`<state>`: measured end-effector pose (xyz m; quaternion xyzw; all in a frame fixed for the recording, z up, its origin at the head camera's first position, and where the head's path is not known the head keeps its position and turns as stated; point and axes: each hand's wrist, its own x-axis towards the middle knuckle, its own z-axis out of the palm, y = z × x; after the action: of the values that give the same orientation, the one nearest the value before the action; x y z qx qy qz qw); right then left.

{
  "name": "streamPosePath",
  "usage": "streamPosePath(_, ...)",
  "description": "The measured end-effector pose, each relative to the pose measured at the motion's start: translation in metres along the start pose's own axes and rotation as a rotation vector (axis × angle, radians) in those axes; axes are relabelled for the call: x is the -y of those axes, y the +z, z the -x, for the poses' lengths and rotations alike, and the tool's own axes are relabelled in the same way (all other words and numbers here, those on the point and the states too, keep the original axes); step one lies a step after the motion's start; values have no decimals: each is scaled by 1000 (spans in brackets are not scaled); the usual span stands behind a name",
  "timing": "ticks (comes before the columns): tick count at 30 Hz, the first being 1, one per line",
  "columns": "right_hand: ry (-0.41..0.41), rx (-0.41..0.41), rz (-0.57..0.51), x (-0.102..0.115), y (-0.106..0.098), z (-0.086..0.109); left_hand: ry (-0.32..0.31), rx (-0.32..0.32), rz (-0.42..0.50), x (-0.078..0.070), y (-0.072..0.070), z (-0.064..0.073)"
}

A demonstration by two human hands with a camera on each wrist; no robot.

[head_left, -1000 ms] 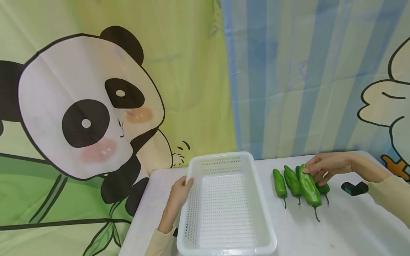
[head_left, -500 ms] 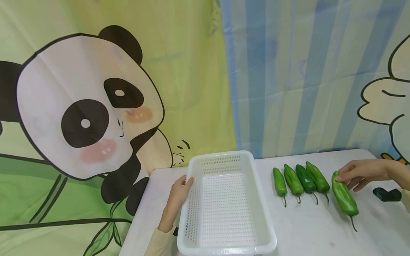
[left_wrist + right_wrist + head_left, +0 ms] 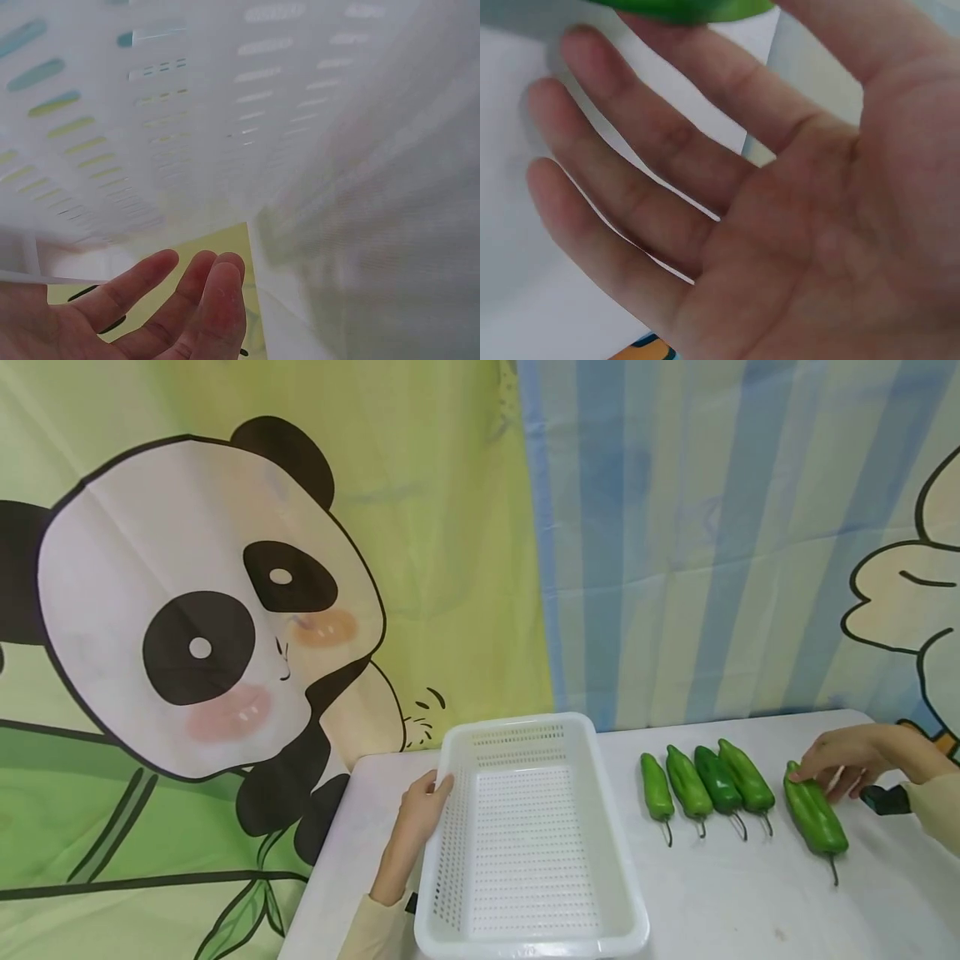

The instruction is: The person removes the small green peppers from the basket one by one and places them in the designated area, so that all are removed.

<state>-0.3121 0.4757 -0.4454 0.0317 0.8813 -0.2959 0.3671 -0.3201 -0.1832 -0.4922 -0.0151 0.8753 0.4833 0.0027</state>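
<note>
A long green pepper (image 3: 817, 817) lies at the right of the white table, its stem pointing toward me. My right hand (image 3: 862, 760) pinches its far tip between thumb and index finger. In the right wrist view the other fingers (image 3: 630, 195) spread loosely under a blurred edge of the green pepper (image 3: 682, 9). My left hand (image 3: 422, 806) rests against the left rim of a white perforated plastic basket (image 3: 628, 868). Seen from the left wrist, its relaxed fingers (image 3: 135, 289) lie beside the basket's slotted outer wall (image 3: 195, 150); nothing is gripped there.
Several more green peppers (image 3: 688, 783) lie in a row between the basket and the held one, stems toward me. A cloth backdrop with a panda (image 3: 225, 610) and blue stripes hangs behind the white table (image 3: 720, 902).
My right hand has carried the pepper rightward, from above the row to a spot apart from it, and lowered it onto the table. The left hand and basket have stayed put.
</note>
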Motion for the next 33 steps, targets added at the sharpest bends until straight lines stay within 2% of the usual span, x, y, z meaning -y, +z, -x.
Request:
streamPosePath(10,21,-100,29,15,-4,-21,-14,4,15,-4,5,3)
streamPosePath(15,29,-145,-3,20,2,-23,-6,11,14,-6,5,4)
streamPosePath(22,37,-156,-35,27,4,-21,7,7,3,-7,6,3)
streamPosePath(27,29,-158,-39,20,4,-22,2,12,8,-6,7,3)
streamPosePath(33,39,-217,-25,0,6,-22,-3,-8,-10,-7,6,4)
